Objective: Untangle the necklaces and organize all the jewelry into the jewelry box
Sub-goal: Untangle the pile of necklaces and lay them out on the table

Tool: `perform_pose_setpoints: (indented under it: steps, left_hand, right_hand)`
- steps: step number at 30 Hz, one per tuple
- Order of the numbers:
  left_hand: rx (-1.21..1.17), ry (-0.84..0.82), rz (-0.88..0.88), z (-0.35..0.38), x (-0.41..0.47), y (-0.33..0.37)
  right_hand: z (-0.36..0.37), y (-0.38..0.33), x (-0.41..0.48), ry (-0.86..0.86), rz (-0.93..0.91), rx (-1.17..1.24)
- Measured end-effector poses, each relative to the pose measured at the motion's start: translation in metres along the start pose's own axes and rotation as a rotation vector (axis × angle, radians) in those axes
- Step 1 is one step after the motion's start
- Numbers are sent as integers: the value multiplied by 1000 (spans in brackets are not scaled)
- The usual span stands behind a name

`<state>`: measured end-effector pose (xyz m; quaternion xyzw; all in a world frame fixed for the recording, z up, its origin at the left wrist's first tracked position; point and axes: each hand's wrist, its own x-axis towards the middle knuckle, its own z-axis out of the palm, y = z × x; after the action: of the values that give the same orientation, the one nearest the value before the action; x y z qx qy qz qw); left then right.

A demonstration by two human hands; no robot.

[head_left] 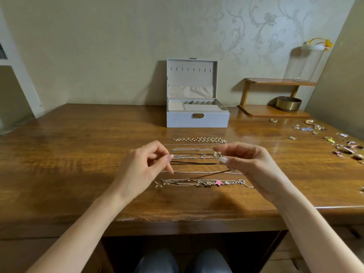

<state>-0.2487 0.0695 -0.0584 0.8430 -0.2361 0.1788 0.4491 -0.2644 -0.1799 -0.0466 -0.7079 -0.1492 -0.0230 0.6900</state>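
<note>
Dark cord point(195, 163) is pinched taut btwn left hand point(145, 164) & right hand point(250, 164), prob. to be laid straight beside the chains point(199, 149) on the surface point(78, 154).

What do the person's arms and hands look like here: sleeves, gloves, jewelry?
Bare forearms to the frame edge: no sleeves, gloves, watch or bracelets. No rings visible on the left hand or right hand. Nails wear pale polish.

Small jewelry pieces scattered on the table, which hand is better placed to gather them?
Likely the right hand: the small jewelry pieces lie on its side of the table; the left hand would reach across.
</note>
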Motion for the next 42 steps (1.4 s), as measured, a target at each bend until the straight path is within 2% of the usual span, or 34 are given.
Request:
perform_pose_setpoints:
  steps: [4, 10, 15, 20, 22, 30, 36, 42]
  left_hand:
    - [-84, 64, -61, -2, 0, 0]
    - [-181, 75, -71, -3, -1, 4]
    - [-191, -127, -112, 2, -3, 7]
    - [-322, -510, -288, 5, -3, 19]
    - [-364, -577, -326, 8, -3, 25]
    - [-513, -375, -305, 18, 3, 41]
    - [-544, -243, -283, 14, 4, 39]
    - [-550, -189, -210, 10, 2, 38]
  right_hand:
    - [-2, -1, -3, -38, 31, -1]
    - [9, -1, -5, 42, 79, -127]
    - [18, 1, -5, 105, 21, -108]
    - [24, -3, -5, 65, -36, -47]
    - [26, -5, -5, 54, -61, -23]
    - [33, -10, -4, 18, -111, 29]
    - [32, -13, -6, 41, -91, -39]
    - [35, -12, -7, 0, -73, 6]
